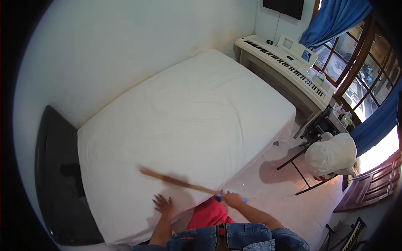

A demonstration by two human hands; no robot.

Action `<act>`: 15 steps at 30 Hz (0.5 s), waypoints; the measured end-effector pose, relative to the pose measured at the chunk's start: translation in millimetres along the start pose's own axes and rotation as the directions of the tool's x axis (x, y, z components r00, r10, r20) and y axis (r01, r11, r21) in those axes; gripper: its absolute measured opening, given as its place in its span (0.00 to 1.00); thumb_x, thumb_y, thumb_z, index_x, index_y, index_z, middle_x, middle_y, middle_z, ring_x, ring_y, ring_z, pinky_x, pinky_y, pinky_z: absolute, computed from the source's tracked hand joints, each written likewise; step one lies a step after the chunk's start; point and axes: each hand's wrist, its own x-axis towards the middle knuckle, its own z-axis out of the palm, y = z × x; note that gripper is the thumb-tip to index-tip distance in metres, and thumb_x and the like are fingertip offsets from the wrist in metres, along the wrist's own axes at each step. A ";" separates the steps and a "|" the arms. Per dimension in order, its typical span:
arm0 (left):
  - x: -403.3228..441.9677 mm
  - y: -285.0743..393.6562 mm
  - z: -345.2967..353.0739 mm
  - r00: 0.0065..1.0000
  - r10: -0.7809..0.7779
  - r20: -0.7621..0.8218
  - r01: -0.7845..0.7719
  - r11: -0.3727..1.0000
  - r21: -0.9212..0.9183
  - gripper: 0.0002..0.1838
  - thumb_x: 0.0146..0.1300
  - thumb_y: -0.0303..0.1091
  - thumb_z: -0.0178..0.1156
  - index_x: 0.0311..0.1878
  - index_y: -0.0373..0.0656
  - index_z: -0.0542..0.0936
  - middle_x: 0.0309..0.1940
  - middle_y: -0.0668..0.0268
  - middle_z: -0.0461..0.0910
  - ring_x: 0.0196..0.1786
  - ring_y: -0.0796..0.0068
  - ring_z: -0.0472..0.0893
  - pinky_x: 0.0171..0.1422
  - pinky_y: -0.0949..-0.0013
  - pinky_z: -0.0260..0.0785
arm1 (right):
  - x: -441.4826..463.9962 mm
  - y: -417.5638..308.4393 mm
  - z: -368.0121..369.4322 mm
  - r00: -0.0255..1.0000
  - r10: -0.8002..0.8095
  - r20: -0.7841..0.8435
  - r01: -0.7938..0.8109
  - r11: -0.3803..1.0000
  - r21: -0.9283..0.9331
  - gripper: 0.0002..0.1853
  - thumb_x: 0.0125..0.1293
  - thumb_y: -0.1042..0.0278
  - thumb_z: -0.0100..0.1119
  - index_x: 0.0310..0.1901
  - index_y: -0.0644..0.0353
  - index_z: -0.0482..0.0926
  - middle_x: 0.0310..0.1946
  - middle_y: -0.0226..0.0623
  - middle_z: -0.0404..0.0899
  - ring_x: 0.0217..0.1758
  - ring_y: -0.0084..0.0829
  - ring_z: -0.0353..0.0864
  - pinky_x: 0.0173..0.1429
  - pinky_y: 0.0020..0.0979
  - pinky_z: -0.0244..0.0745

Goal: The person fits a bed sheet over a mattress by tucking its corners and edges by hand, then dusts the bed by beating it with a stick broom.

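Observation:
My right hand (233,200) is closed around the blue-banded end of a long tan stick broom (180,180). The broom stretches leftward over the white-sheeted mattress (167,125), its far end blurred; whether it touches the sheet I cannot tell. My left hand (163,205) is at the near side of the mattress, fingers spread, holding nothing. Low ripples and creases run across the sheet. Red cloth (209,215) shows below my right hand, just above my denim clothing.
A dark headboard (58,180) stands at the mattress's left end. Beyond the right end is a white digital piano (289,62). A folding chair (297,167) with a pale plush item (331,154) on it stands on the tiled floor at right, near blue curtains (335,21).

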 end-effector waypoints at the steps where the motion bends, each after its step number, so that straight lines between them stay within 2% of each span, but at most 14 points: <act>1: 2.0 4.7 1.5 1.000 0.007 0.000 -0.007 1.000 -0.002 0.44 0.67 0.60 0.47 0.76 0.43 0.47 0.78 0.53 0.39 0.78 0.43 0.40 0.68 0.29 0.51 | 7.8 58.9 17.5 0.996 0.077 -0.035 -0.082 0.981 -0.175 0.26 0.66 0.64 0.47 0.65 0.57 0.64 0.37 0.51 0.81 0.33 0.51 0.84 0.34 0.46 0.80; 2: 1.7 10.8 -4.5 0.999 -0.041 0.030 0.040 0.999 0.035 0.44 0.67 0.61 0.45 0.77 0.44 0.47 0.78 0.54 0.37 0.78 0.45 0.39 0.69 0.30 0.50 | 3.9 115.4 3.7 0.971 0.185 -0.152 -0.213 0.958 -0.191 0.23 0.67 0.66 0.45 0.63 0.59 0.66 0.34 0.51 0.81 0.32 0.49 0.84 0.33 0.45 0.80; 3: 3.5 13.8 -4.8 0.994 -0.091 0.057 0.086 0.994 0.072 0.43 0.67 0.62 0.44 0.77 0.44 0.47 0.78 0.55 0.36 0.79 0.46 0.38 0.69 0.30 0.49 | 5.1 180.8 -3.9 0.877 0.435 -0.205 -0.452 0.891 -0.040 0.15 0.68 0.65 0.47 0.49 0.64 0.76 0.36 0.50 0.81 0.35 0.49 0.83 0.35 0.49 0.77; 4: 4.1 15.7 -5.6 0.994 -0.089 0.059 0.084 0.994 0.071 0.43 0.67 0.62 0.44 0.77 0.44 0.47 0.78 0.55 0.36 0.79 0.46 0.38 0.69 0.30 0.49 | 0.0 246.1 -16.0 0.769 0.544 -0.336 -0.562 0.825 0.051 0.15 0.70 0.62 0.45 0.40 0.63 0.80 0.34 0.52 0.82 0.34 0.50 0.83 0.37 0.49 0.76; 5: 2.8 16.9 -10.7 0.987 -0.130 0.090 0.121 0.988 0.099 0.43 0.68 0.63 0.42 0.77 0.45 0.46 0.78 0.56 0.35 0.79 0.48 0.38 0.70 0.30 0.48 | -8.7 289.4 -49.9 0.584 0.764 -0.276 -0.727 0.643 0.241 0.15 0.70 0.61 0.45 0.42 0.64 0.76 0.33 0.55 0.82 0.35 0.54 0.82 0.38 0.51 0.75; 6: 6.9 24.6 -12.9 0.979 -0.169 0.113 0.155 0.980 0.122 0.43 0.68 0.63 0.41 0.77 0.45 0.45 0.79 0.58 0.34 0.79 0.49 0.37 0.70 0.31 0.48 | -21.8 292.7 -104.9 0.464 0.813 -0.352 -0.737 0.574 0.356 0.12 0.70 0.62 0.47 0.44 0.64 0.73 0.34 0.55 0.81 0.37 0.58 0.81 0.39 0.54 0.74; 7: 10.9 37.2 -12.4 0.980 -0.166 0.106 0.154 0.982 0.113 0.43 0.68 0.63 0.41 0.77 0.45 0.45 0.79 0.58 0.34 0.79 0.49 0.37 0.70 0.31 0.48 | -22.2 307.0 -142.4 0.445 0.815 -0.371 -0.740 0.568 0.359 0.12 0.69 0.63 0.48 0.44 0.64 0.71 0.34 0.57 0.81 0.37 0.59 0.81 0.40 0.55 0.74; 9: 6.7 45.9 -5.2 0.949 -0.313 -0.034 0.314 0.941 0.124 0.44 0.68 0.66 0.39 0.77 0.47 0.43 0.79 0.62 0.34 0.79 0.51 0.39 0.70 0.33 0.50 | -12.4 322.6 -185.2 0.430 0.823 -0.372 -0.751 0.554 0.358 0.11 0.69 0.64 0.49 0.44 0.64 0.69 0.34 0.58 0.80 0.38 0.60 0.80 0.41 0.55 0.73; 10: 10.5 60.8 -6.7 0.949 -0.316 -0.026 0.316 0.939 0.133 0.44 0.68 0.66 0.39 0.77 0.47 0.43 0.79 0.62 0.34 0.79 0.51 0.39 0.70 0.33 0.50 | -0.6 317.7 -199.6 0.448 0.782 -0.433 -0.683 0.612 0.399 0.12 0.69 0.65 0.49 0.45 0.65 0.70 0.35 0.60 0.79 0.39 0.60 0.80 0.42 0.54 0.73; 11: 20.4 81.9 -5.4 0.853 -0.522 -0.024 0.523 0.852 0.038 0.45 0.68 0.67 0.38 0.77 0.47 0.43 0.79 0.64 0.34 0.79 0.51 0.40 0.70 0.33 0.52 | 13.6 312.3 -208.8 0.459 0.737 -0.497 -0.605 0.669 0.432 0.13 0.68 0.65 0.50 0.46 0.66 0.70 0.35 0.61 0.79 0.39 0.59 0.80 0.43 0.53 0.73; 12: 31.4 106.3 -8.4 0.713 -0.701 -0.003 0.699 0.712 -0.060 0.45 0.67 0.68 0.37 0.77 0.48 0.43 0.79 0.65 0.33 0.79 0.52 0.41 0.69 0.34 0.53 | 29.6 308.2 -198.7 0.501 0.701 -0.507 -0.535 0.712 0.455 0.12 0.67 0.66 0.51 0.46 0.67 0.71 0.31 0.58 0.79 0.36 0.58 0.80 0.40 0.53 0.73; 13: 41.7 130.8 -6.2 0.709 -0.705 0.002 0.703 0.708 -0.065 0.45 0.67 0.68 0.37 0.77 0.48 0.43 0.79 0.65 0.33 0.79 0.52 0.41 0.69 0.34 0.53 | 45.9 296.9 -183.9 0.540 0.658 -0.524 -0.459 0.753 0.472 0.13 0.65 0.67 0.53 0.46 0.67 0.71 0.27 0.55 0.79 0.32 0.57 0.80 0.37 0.53 0.73; 14: 50.8 157.2 -2.6 0.641 -0.767 -0.009 0.765 0.640 -0.066 0.45 0.67 0.69 0.37 0.77 0.49 0.43 0.79 0.66 0.34 0.79 0.51 0.42 0.69 0.34 0.54 | 59.2 265.1 -179.1 0.556 0.489 -0.672 -0.259 0.870 0.420 0.15 0.63 0.66 0.55 0.46 0.69 0.71 0.26 0.55 0.79 0.32 0.58 0.80 0.35 0.52 0.73; 15: 58.3 179.8 0.2 0.565 -0.825 -0.022 0.822 0.565 -0.066 0.45 0.67 0.69 0.37 0.77 0.49 0.43 0.79 0.66 0.34 0.78 0.50 0.43 0.68 0.33 0.55 | 70.3 246.1 -171.1 0.749 0.474 -0.463 -0.239 0.845 0.478 0.17 0.64 0.62 0.52 0.47 0.68 0.71 0.31 0.58 0.79 0.37 0.58 0.80 0.38 0.52 0.74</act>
